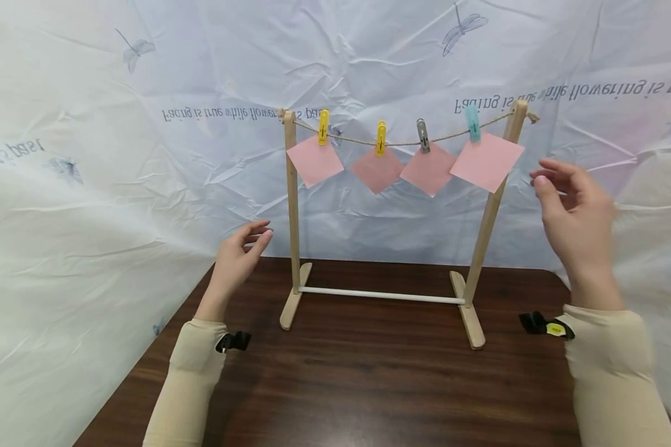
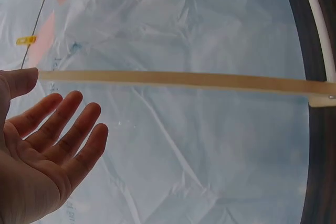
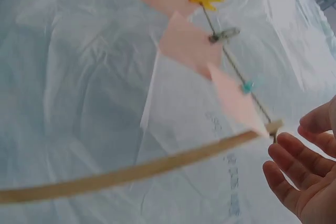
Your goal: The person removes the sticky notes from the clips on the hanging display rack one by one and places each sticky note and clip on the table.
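Several pink paper squares hang by clothespins from a sagging twine (image 1: 405,144) tied between two wooden posts. From left to right I see a yellow clothespin (image 1: 324,127), another yellow clothespin (image 1: 381,138), a grey clothespin (image 1: 422,135) and a teal clothespin (image 1: 473,123). The rightmost paper square (image 1: 487,161) overlaps the right post (image 1: 492,211). My left hand (image 1: 240,261) is left of the left post (image 1: 292,205), apart from it, holding nothing, with relaxed fingers. Beyond the right post, my right hand (image 1: 578,217) is raised, its fingers loosely bent around nothing.
The wooden stand rests on a dark brown table (image 1: 358,379), with a white rod (image 1: 380,295) joining its feet. A printed plastic sheet (image 1: 229,155) hangs behind the table and along the sides. Black straps circle both wrists.
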{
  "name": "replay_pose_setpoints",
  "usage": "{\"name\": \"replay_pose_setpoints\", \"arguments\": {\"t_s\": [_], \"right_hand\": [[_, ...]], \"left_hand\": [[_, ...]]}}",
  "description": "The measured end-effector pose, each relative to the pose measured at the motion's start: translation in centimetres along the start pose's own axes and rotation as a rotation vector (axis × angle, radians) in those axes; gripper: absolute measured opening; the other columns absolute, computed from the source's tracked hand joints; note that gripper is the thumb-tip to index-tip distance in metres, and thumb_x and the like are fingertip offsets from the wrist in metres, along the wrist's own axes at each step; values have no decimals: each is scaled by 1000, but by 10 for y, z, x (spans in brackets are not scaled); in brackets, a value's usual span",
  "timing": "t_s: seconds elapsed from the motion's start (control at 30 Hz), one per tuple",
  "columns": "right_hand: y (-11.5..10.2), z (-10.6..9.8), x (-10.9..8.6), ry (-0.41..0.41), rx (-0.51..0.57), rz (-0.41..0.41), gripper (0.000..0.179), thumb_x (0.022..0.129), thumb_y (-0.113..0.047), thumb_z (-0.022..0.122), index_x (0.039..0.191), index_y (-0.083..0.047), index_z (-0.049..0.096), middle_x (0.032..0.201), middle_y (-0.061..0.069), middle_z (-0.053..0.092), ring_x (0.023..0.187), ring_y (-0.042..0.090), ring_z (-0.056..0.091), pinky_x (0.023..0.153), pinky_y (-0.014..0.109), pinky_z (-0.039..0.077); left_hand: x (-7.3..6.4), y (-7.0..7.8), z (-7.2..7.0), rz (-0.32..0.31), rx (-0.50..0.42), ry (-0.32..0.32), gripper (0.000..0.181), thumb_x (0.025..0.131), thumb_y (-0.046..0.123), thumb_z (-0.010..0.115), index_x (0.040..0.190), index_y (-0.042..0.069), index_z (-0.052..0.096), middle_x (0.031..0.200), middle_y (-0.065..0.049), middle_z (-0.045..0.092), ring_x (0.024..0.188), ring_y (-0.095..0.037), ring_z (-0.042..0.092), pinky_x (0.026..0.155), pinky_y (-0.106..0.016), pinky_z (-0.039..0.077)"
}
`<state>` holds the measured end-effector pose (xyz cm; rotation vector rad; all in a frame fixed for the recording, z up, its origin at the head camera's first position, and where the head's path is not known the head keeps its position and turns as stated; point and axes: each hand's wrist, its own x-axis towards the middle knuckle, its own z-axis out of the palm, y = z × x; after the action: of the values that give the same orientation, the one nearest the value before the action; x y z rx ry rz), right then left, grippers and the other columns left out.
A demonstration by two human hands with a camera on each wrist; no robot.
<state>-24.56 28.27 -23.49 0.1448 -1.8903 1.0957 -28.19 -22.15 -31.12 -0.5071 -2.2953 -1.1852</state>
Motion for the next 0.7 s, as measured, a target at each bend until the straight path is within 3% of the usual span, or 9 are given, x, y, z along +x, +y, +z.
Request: {"name": "replay_pose_setpoints", "arguments": {"t_s": [0.17,0.33,0.47,0.57,0.7], "right_hand": [[-21,21,5,27,45,-36,31,99,-13,63,129,-11,69,116,-13,61,109,4,61,81,12,47],[-45,45,14,-22,132,-52,32,99,-12,62,131,-9,66,127,1,63,116,11,60,92,19,49],[-64,61,23,-68,190,-78,33,100,-12,62,132,-7,64,132,6,62,119,14,59,98,24,49],[-80,71,31,-96,226,-54,34,101,-14,61,134,-10,63,135,4,61,122,12,58,101,25,46],[-100,88,42,-147,280,-45,35,101,-15,61,135,-10,62,135,4,61,123,12,57,101,25,46]], "left_hand": [[4,3,8,14,-22,-5,39,103,28,61,134,6,63,123,-17,67,110,-34,65,90,-52,54],[9,2,16,12,-68,5,38,103,28,62,133,6,64,120,-17,69,108,-31,67,88,-51,54],[16,7,23,31,-81,64,36,102,28,63,130,6,66,116,-15,71,104,-28,69,85,-47,56],[21,11,26,53,-68,115,35,102,30,63,127,7,68,113,-12,72,101,-24,69,83,-43,57],[26,16,28,61,-98,129,35,102,30,63,127,7,68,112,-11,73,99,-23,70,82,-36,56]]}}
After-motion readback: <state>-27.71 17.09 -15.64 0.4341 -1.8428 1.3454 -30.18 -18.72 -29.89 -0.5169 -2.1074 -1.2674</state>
